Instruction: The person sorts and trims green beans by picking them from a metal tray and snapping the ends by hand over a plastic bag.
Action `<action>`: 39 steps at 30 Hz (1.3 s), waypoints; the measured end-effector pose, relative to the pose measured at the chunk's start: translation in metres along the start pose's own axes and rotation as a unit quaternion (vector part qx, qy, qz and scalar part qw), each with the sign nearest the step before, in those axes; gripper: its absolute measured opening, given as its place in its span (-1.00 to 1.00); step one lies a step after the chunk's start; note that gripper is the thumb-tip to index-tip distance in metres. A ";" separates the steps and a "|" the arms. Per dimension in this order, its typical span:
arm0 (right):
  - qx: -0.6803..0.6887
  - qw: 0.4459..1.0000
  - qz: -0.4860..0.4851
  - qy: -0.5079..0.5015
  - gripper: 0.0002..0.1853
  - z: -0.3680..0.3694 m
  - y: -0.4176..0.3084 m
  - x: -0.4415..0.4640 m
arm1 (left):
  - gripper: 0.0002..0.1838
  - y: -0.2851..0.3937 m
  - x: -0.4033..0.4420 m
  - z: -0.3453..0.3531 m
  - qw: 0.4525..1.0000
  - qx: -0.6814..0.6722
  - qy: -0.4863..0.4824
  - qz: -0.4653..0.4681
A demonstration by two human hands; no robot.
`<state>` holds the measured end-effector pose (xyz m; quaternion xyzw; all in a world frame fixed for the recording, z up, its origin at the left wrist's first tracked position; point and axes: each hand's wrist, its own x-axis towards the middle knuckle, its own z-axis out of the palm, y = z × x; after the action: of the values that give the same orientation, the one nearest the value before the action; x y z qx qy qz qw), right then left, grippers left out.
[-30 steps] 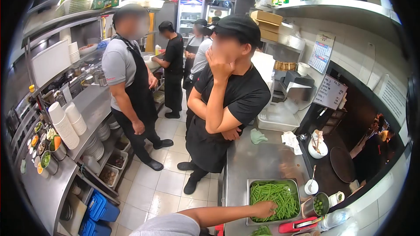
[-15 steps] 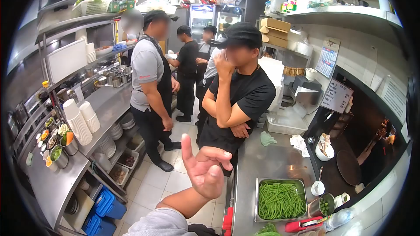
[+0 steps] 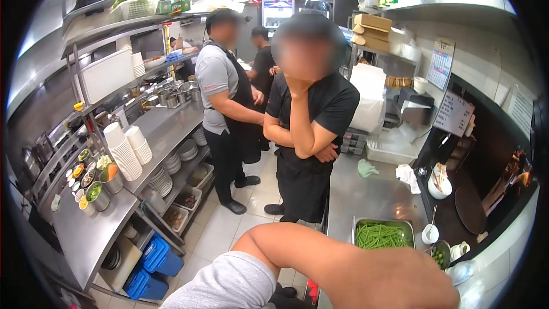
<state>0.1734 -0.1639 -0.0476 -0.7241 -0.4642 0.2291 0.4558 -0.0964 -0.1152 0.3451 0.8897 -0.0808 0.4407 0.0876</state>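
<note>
My left hand (image 3: 409, 283) is large and blurred at the lower right, with its back towards me. Its fingers are hidden below the frame edge, so I cannot tell whether they are open or closed, or hold anything. The bare forearm runs across from a grey sleeve (image 3: 226, 283) at the bottom. Just beyond the hand, partly covered by it, is a steel tray (image 3: 413, 226) of green beans (image 3: 382, 234) on the steel counter (image 3: 366, 194). A metal pot (image 3: 441, 254) with small green items stands beside it. My right hand is out of view.
A person in black (image 3: 306, 131) stands ahead, a hand near the face. Behind, a person in grey with an apron (image 3: 220, 91) stands in the aisle. Stacked white cups (image 3: 123, 151) and a steel counter (image 3: 94, 229) are at left, blue bins (image 3: 163, 254) below. A white bowl (image 3: 439, 183) sits at right.
My left hand was raised mid-frame, palm showing, some fingers curled; it has swung right and down towards me. The view has turned slightly left. The person in black now faces me more.
</note>
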 end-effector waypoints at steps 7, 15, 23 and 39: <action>0.059 0.998 -0.010 0.022 -0.69 -0.006 0.007 -0.001 | -0.64 0.007 0.029 0.068 0.968 -0.011 0.159 0.194; 0.174 0.983 -0.016 0.048 -0.79 -0.014 0.013 -0.007 | -0.55 -0.010 0.026 0.114 0.983 -0.093 0.064 0.148; 0.318 0.943 0.001 0.100 -0.84 -0.017 0.014 -0.019 | -0.65 -0.086 -0.192 0.303 0.786 -0.391 -0.030 -0.478; 0.184 0.970 0.089 0.133 -0.82 -0.019 -0.045 0.000 | -0.73 -0.171 -0.199 0.278 0.710 -0.417 -0.185 -0.537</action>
<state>0.1671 -0.1657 0.0010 -0.6902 -0.2833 0.2514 0.6166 0.0362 0.0007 0.0059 0.7199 0.2199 0.0674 0.6548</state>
